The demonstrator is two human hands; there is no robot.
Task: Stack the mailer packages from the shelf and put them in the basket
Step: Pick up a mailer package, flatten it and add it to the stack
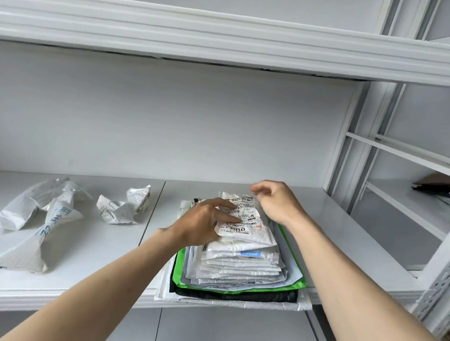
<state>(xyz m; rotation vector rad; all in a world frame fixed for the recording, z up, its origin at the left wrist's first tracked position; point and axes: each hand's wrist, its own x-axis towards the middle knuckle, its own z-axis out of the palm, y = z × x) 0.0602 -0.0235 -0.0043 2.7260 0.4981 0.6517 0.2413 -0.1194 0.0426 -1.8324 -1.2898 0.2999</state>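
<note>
A stack of mailer packages [238, 263] sits on the white shelf [75, 279], toward its front right corner, with the bottom layers hanging slightly over the front edge. The pile is widest at the bottom: a large white mailer [224, 302] lowest, then a black mailer [235, 295], a green mailer [239, 287], and above these several smaller white and grey ones. The top mailer [246, 223] is white, wrinkled, and carries a printed shipping label with barcodes.

The left hand [203, 222] lies on the left part of the top mailer, fingers straight and spread, pressing flat on the label. The right hand [275, 201] is at the far right corner of the same mailer, fingers loosely curled above its back edge; whether the fingertips pinch the plastic or only touch it cannot be told. Both forearms reach in from the front of the shelf.

On the left half of the shelf, well apart from the stack, lie 2 groups of loose mailers. Near the left edge is a long crumpled white mailer [34, 222] with blue lettering, stretching toward the front edge. Between it and the stack, closer to the back, is a small crumpled mailer [124, 208] with a label showing.

An upper shelf [202, 34] runs across the top of the view. To the right, a neighbouring rack [417, 207] holds a dark parcel [443, 187] at its far edge.
</note>
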